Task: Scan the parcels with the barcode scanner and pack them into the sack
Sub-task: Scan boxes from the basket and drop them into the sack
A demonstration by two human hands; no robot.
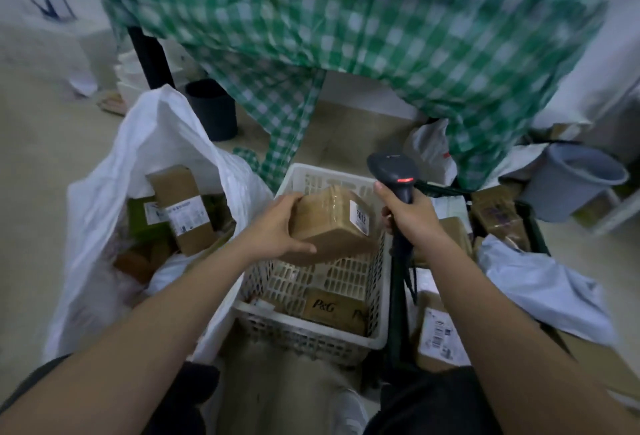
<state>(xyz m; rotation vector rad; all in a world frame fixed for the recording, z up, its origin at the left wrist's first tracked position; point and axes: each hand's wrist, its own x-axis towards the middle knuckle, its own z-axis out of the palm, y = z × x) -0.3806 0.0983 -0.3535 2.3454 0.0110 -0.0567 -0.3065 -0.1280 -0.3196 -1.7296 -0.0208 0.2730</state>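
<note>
My left hand (pixel 277 227) grips a taped brown cardboard parcel (pixel 332 223) with a white label reading 3012, held above the white plastic basket (pixel 311 334). My right hand (pixel 412 213) grips the handle of a black barcode scanner (pixel 394 168), whose red light glows, just right of the parcel. The open white sack (pixel 114 192) stands at my left with several brown and green parcels (pixel 183 209) inside. A P&G box (pixel 332 310) lies in the bottom of the basket.
A table with a green checked cloth (pixel 381 26) stands ahead. More parcels (pixel 440 334) and a grey mailer bag (pixel 540 282) lie at the right, near a grey bucket (pixel 575 182). A black bin (pixel 214 109) stands behind the sack.
</note>
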